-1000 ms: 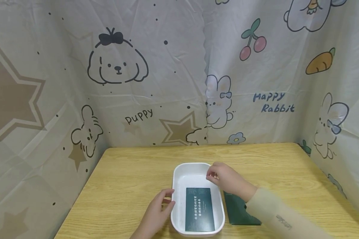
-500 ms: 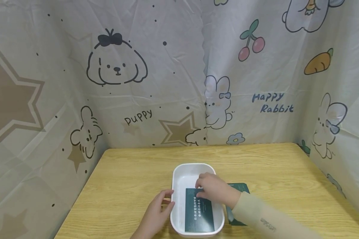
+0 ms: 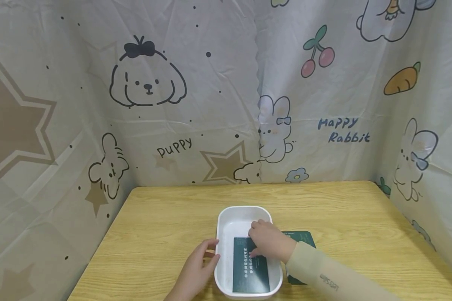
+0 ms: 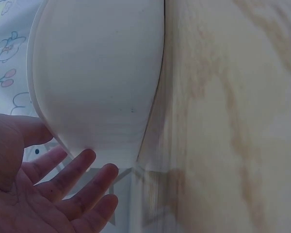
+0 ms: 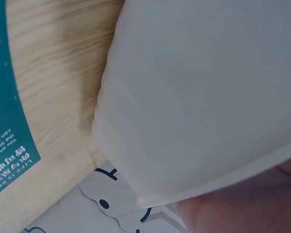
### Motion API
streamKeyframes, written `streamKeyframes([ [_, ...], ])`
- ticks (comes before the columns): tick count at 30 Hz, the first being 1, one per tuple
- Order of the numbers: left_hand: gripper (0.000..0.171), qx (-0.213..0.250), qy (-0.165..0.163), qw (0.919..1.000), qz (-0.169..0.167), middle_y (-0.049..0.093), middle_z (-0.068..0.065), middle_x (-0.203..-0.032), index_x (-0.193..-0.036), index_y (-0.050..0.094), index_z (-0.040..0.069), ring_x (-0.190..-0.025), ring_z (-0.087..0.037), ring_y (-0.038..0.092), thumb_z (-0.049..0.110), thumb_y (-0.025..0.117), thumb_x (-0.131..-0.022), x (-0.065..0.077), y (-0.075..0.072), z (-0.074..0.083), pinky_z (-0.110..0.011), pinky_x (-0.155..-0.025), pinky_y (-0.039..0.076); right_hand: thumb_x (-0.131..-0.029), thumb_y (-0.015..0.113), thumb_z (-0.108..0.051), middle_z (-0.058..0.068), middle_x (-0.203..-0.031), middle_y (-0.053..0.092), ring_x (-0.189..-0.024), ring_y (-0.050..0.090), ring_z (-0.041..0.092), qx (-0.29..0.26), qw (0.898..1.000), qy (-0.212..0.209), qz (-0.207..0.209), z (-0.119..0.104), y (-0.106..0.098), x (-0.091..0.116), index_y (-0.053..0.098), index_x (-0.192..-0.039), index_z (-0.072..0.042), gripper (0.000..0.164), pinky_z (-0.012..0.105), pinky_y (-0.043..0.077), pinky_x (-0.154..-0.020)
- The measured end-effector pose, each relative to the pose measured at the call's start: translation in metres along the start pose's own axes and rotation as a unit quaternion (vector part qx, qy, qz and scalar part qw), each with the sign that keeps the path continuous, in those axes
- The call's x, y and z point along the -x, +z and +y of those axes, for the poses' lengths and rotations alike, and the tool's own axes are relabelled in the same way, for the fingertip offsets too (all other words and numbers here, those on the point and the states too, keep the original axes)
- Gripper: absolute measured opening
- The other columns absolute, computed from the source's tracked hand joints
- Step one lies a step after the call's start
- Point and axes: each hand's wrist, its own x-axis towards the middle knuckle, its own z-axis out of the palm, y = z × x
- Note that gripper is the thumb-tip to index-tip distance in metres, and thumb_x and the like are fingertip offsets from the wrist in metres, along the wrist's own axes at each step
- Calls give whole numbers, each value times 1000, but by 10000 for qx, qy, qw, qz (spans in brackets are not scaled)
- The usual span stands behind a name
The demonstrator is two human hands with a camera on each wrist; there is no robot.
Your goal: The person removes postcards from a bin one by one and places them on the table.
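On the table in the head view, a white rectangular plastic tray (image 3: 228, 223) holds a dark green card (image 3: 245, 278) with white writing. From the left, my left hand (image 3: 196, 265) touches the tray's side; the left wrist view has its spread fingers (image 4: 68, 177) by the outer wall. Over the right rim reaches my right hand (image 3: 273, 242), thumb above the card, other fingers near its far edge. Thumb and fingers stand apart, and the hand covers the card's upper right corner. In the right wrist view the tray's wall (image 5: 194, 97) hides most of the right hand (image 5: 242, 211).
More green cards (image 3: 299, 236) lie on the table right of the tray, partly covered by the right sleeve (image 3: 327, 271). The wood-grain table (image 3: 165, 225) is enclosed at the back and sides by a cartoon-printed curtain (image 3: 211, 83).
My right hand has come from above the tray's far right rim leftward and nearer, down over the card inside. The left hand, tray and card have stayed put.
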Motion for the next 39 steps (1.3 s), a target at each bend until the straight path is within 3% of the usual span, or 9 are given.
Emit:
streamKeyframes([
  [12, 36, -34, -58, 10000, -71, 62, -11, -117, -127, 54, 10, -97, -21, 59, 21, 59, -93, 0, 0, 0, -48, -85, 52, -72, 77, -44, 1, -90, 63, -79, 48, 14, -39, 10000, 87, 8, 2, 3, -2, 69, -102, -7, 49, 34, 53, -81],
  [24, 33, 99, 290, 9995, 58, 63, -13, -114, -124, 55, 9, -94, -22, 60, 17, 60, -92, 2, 0, -1, -47, -82, 53, -69, 79, -44, 2, -91, 64, -80, 50, 14, -178, 9996, 232, 42, 2, 6, -5, 65, -104, -9, 53, 35, 54, -80],
  [31, 34, 105, 359, 9993, 59, 63, -11, -114, -125, 55, 9, -94, -22, 60, 18, 60, -93, 3, -1, -2, -48, -82, 53, -70, 80, -38, 2, -96, 64, -87, 54, 14, -820, 9963, 270, -7, 5, 1, -5, 60, -108, -11, 50, 38, 54, -86],
  [39, 34, 34, 168, 9998, 49, 63, -11, -115, -125, 55, 10, -94, -20, 60, 17, 60, -92, 1, 0, -1, -46, -83, 54, -79, 76, -20, -3, -90, 63, -79, 53, 10, -1738, 9845, 31, 228, 12, -10, -5, 61, -97, -15, 23, 35, 55, -80],
])
